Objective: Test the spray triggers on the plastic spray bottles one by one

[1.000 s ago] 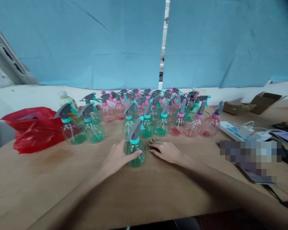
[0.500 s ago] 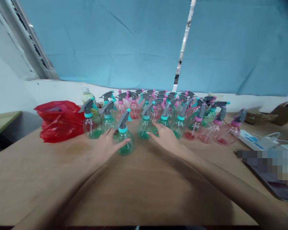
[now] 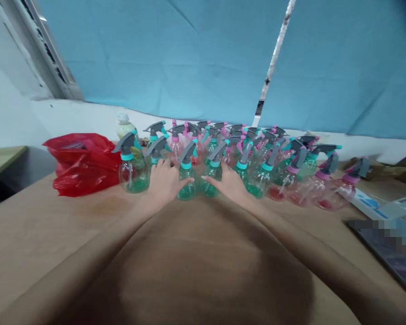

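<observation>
- Here's the left hand (image 3: 164, 181), at the left side of a round, clear green plastic spray bottle (image 3: 187, 188) with a turquoise collar and grey trigger head, thumb across its front.
- That bottle stands upright on the brown wooden surface (image 3: 196, 253), in the front row.
- The left grip is part-open, thumb spread from fingers; the far fingers are hidden, so I can't tell whether it has firm hold.
- And the right hand (image 3: 232, 184) mirrors it, thumb across a matching green spray bottle (image 3: 210, 188) just beside the first; this grip is also half-open, its hold unclear.
- Further right in the row, clear pink spray bottles (image 3: 296, 192) with pink collars; more crowd behind.
- Over on the left, a crumpled red plastic bag (image 3: 84, 167); far right, a white power strip (image 3: 389, 207).
</observation>
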### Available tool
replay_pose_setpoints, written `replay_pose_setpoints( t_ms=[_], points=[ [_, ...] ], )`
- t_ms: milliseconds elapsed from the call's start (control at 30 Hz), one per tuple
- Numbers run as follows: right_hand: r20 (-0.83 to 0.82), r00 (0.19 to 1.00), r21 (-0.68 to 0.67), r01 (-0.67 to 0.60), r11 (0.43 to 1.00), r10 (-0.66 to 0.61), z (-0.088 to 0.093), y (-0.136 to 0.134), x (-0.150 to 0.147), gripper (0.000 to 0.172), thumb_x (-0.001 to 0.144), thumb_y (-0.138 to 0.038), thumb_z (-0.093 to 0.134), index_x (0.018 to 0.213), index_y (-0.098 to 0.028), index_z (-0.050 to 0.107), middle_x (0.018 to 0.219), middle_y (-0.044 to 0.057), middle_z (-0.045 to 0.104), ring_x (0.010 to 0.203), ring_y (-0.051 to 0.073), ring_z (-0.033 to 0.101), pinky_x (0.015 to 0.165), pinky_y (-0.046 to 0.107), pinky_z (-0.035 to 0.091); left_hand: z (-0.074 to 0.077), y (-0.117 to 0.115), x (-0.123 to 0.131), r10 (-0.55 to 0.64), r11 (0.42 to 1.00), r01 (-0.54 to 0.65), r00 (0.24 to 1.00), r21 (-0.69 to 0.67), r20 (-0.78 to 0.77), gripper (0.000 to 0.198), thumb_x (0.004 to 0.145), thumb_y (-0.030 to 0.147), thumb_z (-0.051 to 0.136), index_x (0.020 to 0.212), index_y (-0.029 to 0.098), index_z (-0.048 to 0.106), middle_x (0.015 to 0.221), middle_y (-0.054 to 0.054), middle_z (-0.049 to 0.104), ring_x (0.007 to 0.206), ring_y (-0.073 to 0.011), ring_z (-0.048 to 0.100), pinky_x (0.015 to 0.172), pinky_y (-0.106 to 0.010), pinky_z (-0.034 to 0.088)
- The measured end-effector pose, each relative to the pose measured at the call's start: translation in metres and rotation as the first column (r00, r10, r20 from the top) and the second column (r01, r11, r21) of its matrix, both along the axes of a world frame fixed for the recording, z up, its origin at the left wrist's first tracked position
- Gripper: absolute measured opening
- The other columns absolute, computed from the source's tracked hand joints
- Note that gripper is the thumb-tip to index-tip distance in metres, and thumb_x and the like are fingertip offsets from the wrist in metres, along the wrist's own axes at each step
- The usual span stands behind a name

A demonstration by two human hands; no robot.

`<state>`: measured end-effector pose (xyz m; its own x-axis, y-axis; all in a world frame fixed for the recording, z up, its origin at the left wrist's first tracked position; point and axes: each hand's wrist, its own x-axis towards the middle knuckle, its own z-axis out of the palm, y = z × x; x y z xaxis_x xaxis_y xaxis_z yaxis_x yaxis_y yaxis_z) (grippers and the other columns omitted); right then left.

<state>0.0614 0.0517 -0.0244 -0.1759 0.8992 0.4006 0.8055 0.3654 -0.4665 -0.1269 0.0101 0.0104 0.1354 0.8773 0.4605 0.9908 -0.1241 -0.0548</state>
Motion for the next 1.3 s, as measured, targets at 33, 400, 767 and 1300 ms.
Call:
replay_pose_setpoints(
  t_ms=[33,400,767,1300],
  points=[
    [0.004,1.000,-0.010,0.010,1.000,-0.010,0.000,0.001,-0.001,0.091,0.075,-0.065,0.051,0.137,-0.001,0.030,0.117,0.026,0.058,0.105,0.038,0.057,0.081,0.046,0.047,0.000,0.002,0.000,0.002,1.000,-0.002,1.000,-0.001,-0.002,0.052,0.080,0.055,0.053,0.093,0.005,0.065,0.094,-0.018,0.059,0.101,-0.0377,0.050,0.082,-0.045,0.040],
    [0.044,0.999,-0.006,0.021,1.000,-0.021,-0.006,0.008,-0.002,0.085,0.077,-0.065,0.047,0.132,0.000,0.037,0.098,0.024,0.064,0.094,0.036,0.061,0.075,0.045,0.048,-0.011,0.012,-0.001,0.040,0.997,-0.027,0.985,0.077,-0.170,0.050,0.088,0.052,0.039,0.096,0.010,0.064,0.099,-0.019,0.057,0.099,-0.0357,0.045,0.078,-0.043,0.036],
    [0.143,0.990,0.004,-0.002,1.000,0.001,-0.002,-0.015,0.001,0.074,0.079,-0.066,0.043,0.120,-0.004,0.046,0.099,0.023,0.064,0.083,0.035,0.064,0.065,0.043,0.050,-0.012,-0.026,0.004,-0.008,0.995,0.011,0.999,0.096,-0.031,0.054,0.089,0.048,0.040,0.127,0.010,0.047,0.105,-0.019,0.054,0.103,-0.0361,0.045,0.080,-0.044,0.038],
    [0.234,0.971,0.138,-0.071,0.988,0.038,-0.012,-0.094,0.054,0.071,0.078,-0.073,0.030,0.103,-0.011,0.054,0.092,0.017,0.062,0.075,0.029,0.062,0.055,0.037,0.047,-0.009,-0.070,0.057,-0.305,0.910,0.413,0.706,-0.022,0.639,0.015,0.079,0.024,0.053,0.081,0.021,0.068,0.093,-0.002,0.062,0.070,-0.0128,0.060,0.064,-0.027,0.052]
  ],
)
